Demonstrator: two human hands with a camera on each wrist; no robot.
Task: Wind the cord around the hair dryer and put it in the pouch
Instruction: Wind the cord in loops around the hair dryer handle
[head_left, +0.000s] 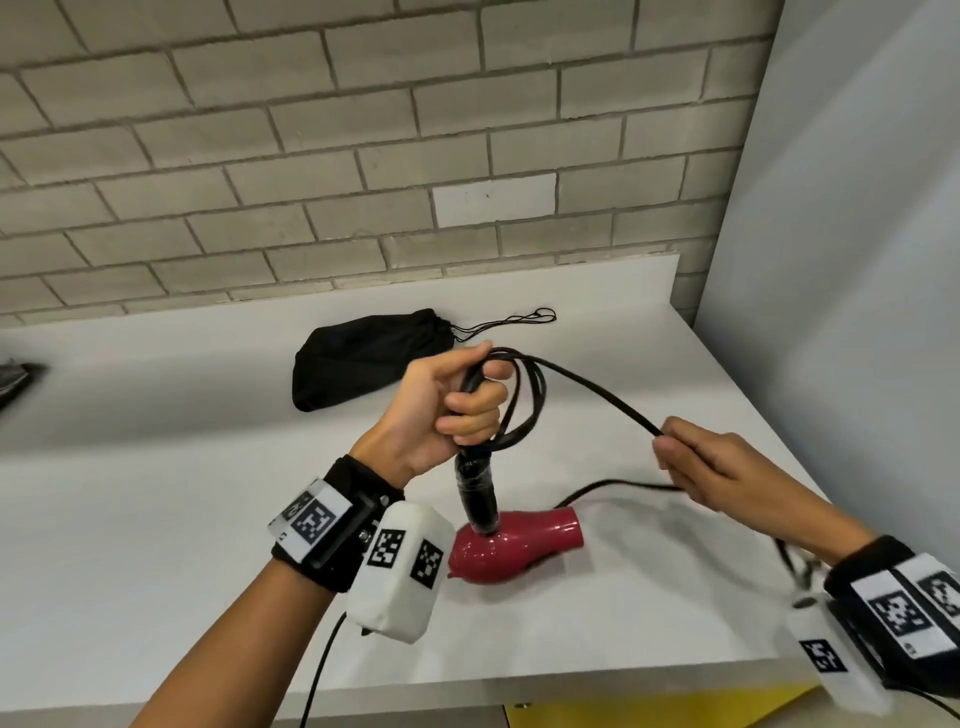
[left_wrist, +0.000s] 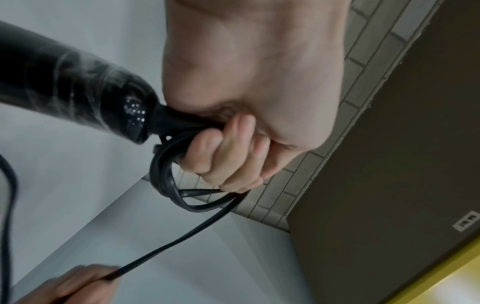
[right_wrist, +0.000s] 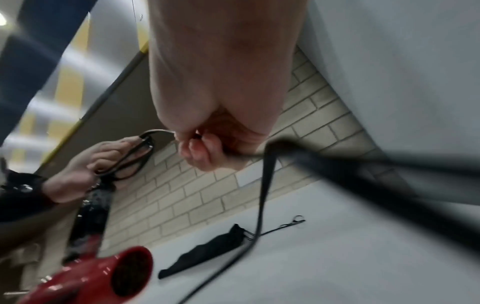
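Glossy red plastic hair dryer sits mid white worktop. Left hand grips its looped black cord w/ handle; right hand pinches cord. Soft black fabric pouch behind dryer.

A white counter meets a pale brick wall; yellow cabinet front below.

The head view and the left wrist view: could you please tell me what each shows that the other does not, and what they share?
Only the head view shows the black pouch lying on the white counter near the brick wall, and the red body of the hair dryer hanging nozzle sideways. Only the left wrist view shows the underside of the left hand, with fingertips curled over the cord loops, and a wall socket. Both show the cord running from that hand's loops to the right hand, which pinches it.
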